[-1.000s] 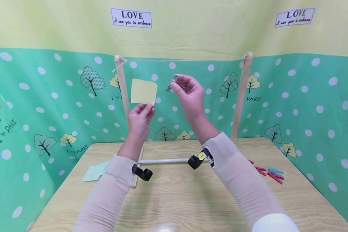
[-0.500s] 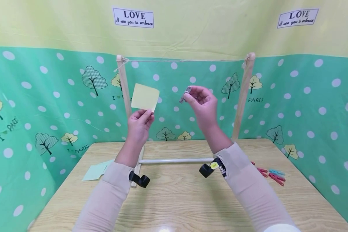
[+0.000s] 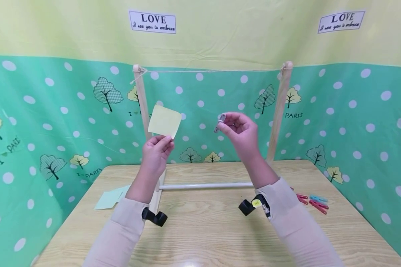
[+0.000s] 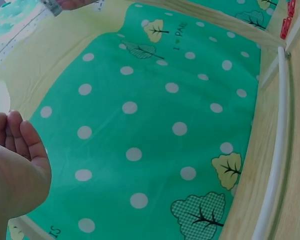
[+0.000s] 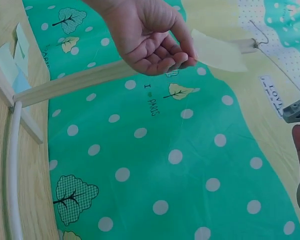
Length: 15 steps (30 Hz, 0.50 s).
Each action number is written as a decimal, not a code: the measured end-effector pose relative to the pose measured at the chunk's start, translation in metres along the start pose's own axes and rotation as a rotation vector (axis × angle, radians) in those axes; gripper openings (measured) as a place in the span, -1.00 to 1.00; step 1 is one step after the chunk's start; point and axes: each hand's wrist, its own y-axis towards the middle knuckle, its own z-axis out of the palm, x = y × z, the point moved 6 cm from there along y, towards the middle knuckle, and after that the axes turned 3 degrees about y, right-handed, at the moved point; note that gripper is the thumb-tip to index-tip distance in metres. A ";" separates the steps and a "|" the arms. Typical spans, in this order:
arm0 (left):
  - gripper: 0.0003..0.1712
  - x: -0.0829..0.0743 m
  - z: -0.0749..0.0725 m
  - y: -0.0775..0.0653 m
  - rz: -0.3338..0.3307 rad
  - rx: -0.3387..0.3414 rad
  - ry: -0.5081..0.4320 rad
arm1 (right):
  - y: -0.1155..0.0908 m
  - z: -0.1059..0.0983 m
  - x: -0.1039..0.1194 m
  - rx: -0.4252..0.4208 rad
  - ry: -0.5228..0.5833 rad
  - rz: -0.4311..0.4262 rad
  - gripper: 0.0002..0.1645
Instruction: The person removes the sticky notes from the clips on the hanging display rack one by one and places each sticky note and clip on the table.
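Observation:
My left hand (image 3: 156, 154) pinches the lower right edge of a square yellow sticky note (image 3: 165, 120), raised above the table. Thumb and fingers of my right hand (image 3: 242, 131) pinch a small grey clothespin (image 3: 219, 123), held to the right of the note with a gap between them. In the right wrist view the note (image 5: 217, 51) shows pale and tilted in the left hand, while the clothespin (image 5: 297, 110) juts in at the right edge. Both hands are below a string (image 3: 207, 71) tied between two wooden posts (image 3: 280, 111).
A white crossbar (image 3: 204, 186) joins the posts' feet low on the wooden table (image 3: 207, 230). Pale green paper sheets (image 3: 107, 199) lie at the left. Several red clothespins (image 3: 317, 206) and a blue clothespin (image 3: 318, 198) lie at the right. A patterned curtain (image 3: 200, 100) stands behind.
Both hands have come down, away from the string. The right hand with the clothespin has also moved right, widening its gap from the note. The note has tilted slightly.

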 end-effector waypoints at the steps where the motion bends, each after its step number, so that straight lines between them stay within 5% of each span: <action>1: -0.82 0.000 -0.002 -0.001 -0.004 -0.001 0.007 | -0.002 -0.001 0.000 0.009 -0.007 0.002 -0.70; 15: -0.84 0.000 -0.018 -0.016 -0.031 0.075 0.064 | -0.024 -0.018 0.000 0.030 -0.081 0.053 -0.65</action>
